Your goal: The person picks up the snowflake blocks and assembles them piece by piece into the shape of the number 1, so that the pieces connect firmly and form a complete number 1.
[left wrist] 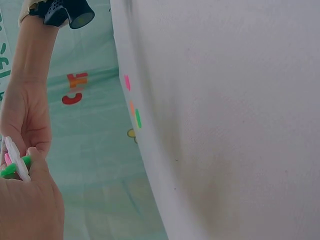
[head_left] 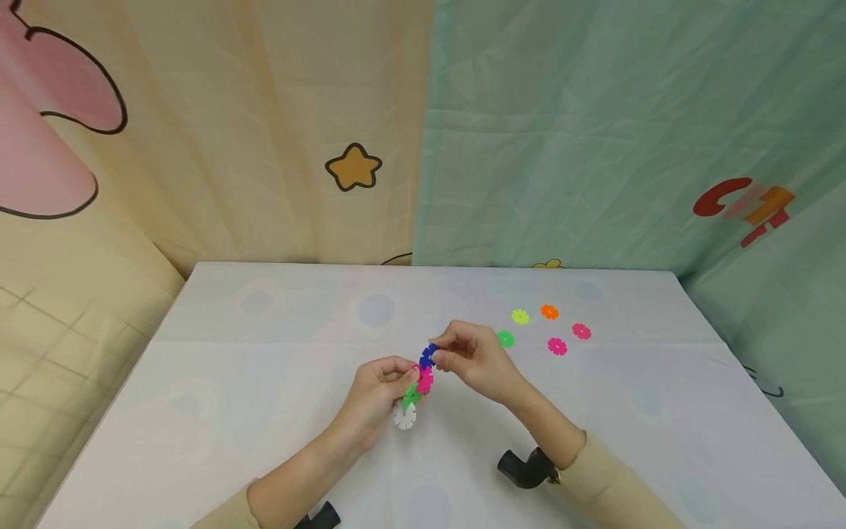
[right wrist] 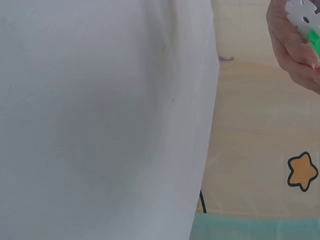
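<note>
Left hand (head_left: 373,393) and right hand (head_left: 477,361) pinch a chain of notched discs (head_left: 411,396) over the counter (head_left: 231,382).
The left holds its pink disc (head_left: 426,380), the right its blue one at the far end; loose discs (head_left: 557,346) lie to the far right.

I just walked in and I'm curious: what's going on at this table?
Someone is at work over the white table. The left-hand grip holds a joined pink disc, green disc and white disc; the right-hand grip pinches a blue disc at the pink one; whether those two are joined is unclear. Five loose discs lie farther off to the right.
</note>
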The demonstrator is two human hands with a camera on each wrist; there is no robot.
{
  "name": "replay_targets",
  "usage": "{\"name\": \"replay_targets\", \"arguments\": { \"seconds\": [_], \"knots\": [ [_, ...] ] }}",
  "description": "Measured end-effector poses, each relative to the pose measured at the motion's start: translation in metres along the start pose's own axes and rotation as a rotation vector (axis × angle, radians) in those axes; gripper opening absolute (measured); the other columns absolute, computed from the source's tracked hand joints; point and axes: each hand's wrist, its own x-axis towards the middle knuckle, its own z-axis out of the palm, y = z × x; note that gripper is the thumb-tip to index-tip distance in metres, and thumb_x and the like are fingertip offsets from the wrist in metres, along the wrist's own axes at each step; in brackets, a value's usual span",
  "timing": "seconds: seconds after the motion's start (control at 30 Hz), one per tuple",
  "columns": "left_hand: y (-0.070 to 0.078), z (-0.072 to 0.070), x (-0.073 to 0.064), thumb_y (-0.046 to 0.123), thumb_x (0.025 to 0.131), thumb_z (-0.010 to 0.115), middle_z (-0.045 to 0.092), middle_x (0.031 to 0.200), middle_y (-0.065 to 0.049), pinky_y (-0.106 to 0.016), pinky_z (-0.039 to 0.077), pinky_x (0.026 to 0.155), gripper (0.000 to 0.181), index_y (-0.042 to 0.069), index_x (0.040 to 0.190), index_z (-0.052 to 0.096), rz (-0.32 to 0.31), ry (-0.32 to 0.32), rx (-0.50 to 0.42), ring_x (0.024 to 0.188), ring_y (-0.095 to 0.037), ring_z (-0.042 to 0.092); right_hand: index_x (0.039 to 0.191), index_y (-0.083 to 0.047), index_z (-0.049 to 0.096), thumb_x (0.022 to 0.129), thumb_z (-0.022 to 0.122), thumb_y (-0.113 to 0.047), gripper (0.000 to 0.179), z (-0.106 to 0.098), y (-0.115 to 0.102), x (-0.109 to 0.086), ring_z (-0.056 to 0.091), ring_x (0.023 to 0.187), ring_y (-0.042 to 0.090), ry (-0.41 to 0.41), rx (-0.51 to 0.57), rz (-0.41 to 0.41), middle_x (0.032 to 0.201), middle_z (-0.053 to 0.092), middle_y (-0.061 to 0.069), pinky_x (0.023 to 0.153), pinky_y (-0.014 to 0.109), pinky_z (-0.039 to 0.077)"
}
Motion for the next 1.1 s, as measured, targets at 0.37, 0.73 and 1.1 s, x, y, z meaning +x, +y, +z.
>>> {"name": "replay_targets", "arguments": {
  "seconds": [0.37, 0.73, 1.1],
  "knots": [
    [-0.003, -0.001, -0.001, -0.001, 0.091, 0.054, 0.064, 0.074, -0.005, -0.021, 0.052, 0.066, 0.014, -0.014, 0.096, 0.056, -0.024, -0.008, -0.026, 0.065, -0.013, 0.062, 0.091, 0.008, 0.062, 0.081, 0.063, 0.012, 0.011, 0.008, 0.002, -0.006, 0.061, 0.063, 0.023, 0.037, 0.04, 0.001, 0.077, 0.062, 0.017, 0.06, 0.028, 0.054],
    [-0.002, -0.006, 0.0, 0.004, 0.093, 0.054, 0.065, 0.076, -0.004, -0.022, 0.051, 0.067, 0.018, -0.013, 0.098, 0.055, 0.005, -0.103, 0.021, 0.068, -0.012, 0.061, 0.092, 0.009, 0.062, 0.083, 0.062, 0.01, 0.009, -0.003, 0.008, -0.005, 0.066, 0.07, 0.025, -0.013, 0.121, 0.075, 0.082, 0.064, 0.021, 0.066, 0.03, 0.055],
    [-0.005, -0.01, 0.005, 0.014, 0.095, 0.054, 0.066, 0.088, -0.01, -0.022, 0.051, 0.066, 0.029, -0.011, 0.109, 0.053, -0.028, -0.205, 0.08, 0.072, -0.013, 0.061, 0.09, 0.009, 0.064, 0.083, 0.065, 0.004, 0.009, -0.013, 0.014, -0.008, 0.064, 0.076, 0.023, -0.038, 0.149, 0.181, 0.086, 0.064, 0.017, 0.073, 0.03, 0.054]
  ]
}}
